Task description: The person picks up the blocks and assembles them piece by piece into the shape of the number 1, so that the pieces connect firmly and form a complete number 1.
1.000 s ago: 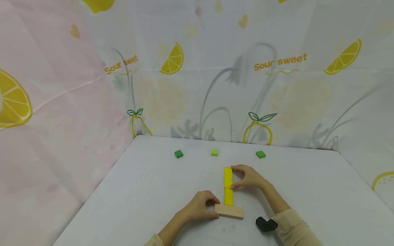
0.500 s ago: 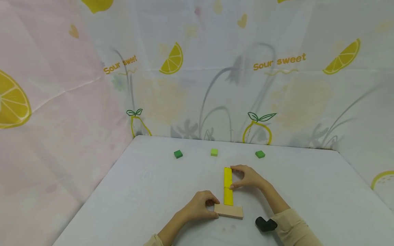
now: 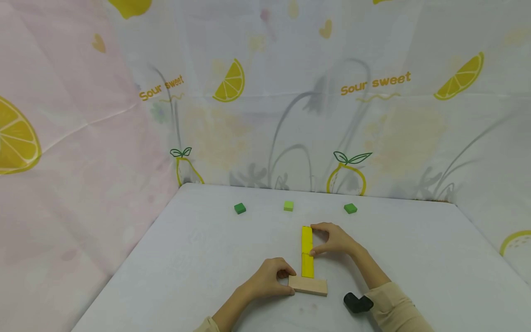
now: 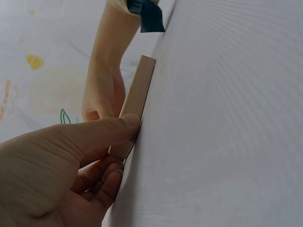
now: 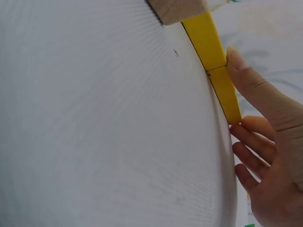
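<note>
In the head view, a plain wooden block (image 3: 308,286) lies crosswise at the near end of two yellow blocks, forming a T. My left hand (image 3: 271,278) pinches its left end between thumb and fingers; the left wrist view shows the thumb on the face of the wooden block (image 4: 135,97). The near yellow block (image 3: 308,266) and far yellow block (image 3: 307,240) lie end to end. My right hand (image 3: 333,239) holds the far one, thumb on its side by the seam and fingertips at its far end. In the right wrist view the yellow block (image 5: 225,94) lies flat on the table.
Toward the back of the white table (image 3: 207,258) lie a dark green block (image 3: 239,208), a light green block (image 3: 288,206) and another green block (image 3: 350,208). A black wrist device (image 3: 358,303) sits by the right sleeve. Lemon-printed cloth (image 3: 265,115) hangs behind and at the sides.
</note>
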{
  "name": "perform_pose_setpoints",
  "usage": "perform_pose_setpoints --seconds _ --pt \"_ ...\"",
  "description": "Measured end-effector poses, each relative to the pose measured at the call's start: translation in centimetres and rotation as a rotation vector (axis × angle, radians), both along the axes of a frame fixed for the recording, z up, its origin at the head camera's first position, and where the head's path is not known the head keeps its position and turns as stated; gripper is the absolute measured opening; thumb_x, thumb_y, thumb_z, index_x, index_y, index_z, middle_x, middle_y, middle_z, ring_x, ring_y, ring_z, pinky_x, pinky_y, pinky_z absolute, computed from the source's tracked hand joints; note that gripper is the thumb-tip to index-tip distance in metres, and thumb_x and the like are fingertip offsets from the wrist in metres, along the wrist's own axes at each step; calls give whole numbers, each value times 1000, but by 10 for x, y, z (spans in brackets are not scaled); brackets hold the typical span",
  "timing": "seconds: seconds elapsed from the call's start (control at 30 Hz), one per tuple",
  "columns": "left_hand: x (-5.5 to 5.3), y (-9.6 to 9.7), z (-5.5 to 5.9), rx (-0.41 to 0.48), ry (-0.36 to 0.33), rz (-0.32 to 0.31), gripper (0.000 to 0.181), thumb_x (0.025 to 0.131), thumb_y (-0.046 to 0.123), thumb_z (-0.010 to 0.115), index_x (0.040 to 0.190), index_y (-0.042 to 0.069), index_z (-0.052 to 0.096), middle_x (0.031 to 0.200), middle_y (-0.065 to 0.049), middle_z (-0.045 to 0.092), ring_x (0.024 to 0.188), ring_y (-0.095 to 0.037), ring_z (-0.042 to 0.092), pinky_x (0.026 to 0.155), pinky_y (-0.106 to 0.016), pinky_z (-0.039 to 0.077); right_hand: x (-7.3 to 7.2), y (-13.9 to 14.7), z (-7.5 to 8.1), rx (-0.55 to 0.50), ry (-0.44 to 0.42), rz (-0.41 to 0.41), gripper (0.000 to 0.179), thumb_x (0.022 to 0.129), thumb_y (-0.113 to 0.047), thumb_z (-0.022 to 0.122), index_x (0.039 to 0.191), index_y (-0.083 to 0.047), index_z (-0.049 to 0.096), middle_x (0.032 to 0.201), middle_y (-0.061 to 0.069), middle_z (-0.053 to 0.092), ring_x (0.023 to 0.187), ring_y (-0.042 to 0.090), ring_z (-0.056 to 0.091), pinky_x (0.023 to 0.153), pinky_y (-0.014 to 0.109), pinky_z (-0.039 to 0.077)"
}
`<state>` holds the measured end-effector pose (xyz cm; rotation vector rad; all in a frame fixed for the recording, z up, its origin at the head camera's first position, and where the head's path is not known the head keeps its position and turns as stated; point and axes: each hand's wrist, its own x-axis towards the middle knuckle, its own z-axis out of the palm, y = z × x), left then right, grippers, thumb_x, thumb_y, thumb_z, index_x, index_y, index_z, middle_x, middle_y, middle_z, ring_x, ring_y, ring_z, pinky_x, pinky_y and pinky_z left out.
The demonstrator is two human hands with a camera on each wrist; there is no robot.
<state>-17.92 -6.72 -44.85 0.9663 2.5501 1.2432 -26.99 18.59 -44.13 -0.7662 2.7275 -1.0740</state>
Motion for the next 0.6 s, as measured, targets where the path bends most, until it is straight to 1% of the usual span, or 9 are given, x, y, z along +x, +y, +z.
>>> perform_pose_setpoints --seconds 0.17,0.43,0.6 --pt "0 -1 0 -2 -4 0 31 68 12 83 95 3 70 87 5 62 77 1 50 72 -16 46 1 -1 1 -1 -9 -1 79 66 -34 85 128 4 54 130 21 54 123 40 44 102 54 32" --pt "-2 -1 -2 4 1 -4 31 69 12 83 95 3 70 88 4 63 78 2 50 72 -16 47 3 -2 3 -13 -15 -8 80 66 -32 85 128 5 53 131 21 53 124 41 42 103 55 31" --pt "-2 0 -3 8 -2 -6 31 69 11 83 95 2 70 88 3 63 77 2 50 72 -16 47 1 -1 2 -21 -33 -11 79 66 -31 85 129 4 53 132 21 52 126 42 41 104 56 29"
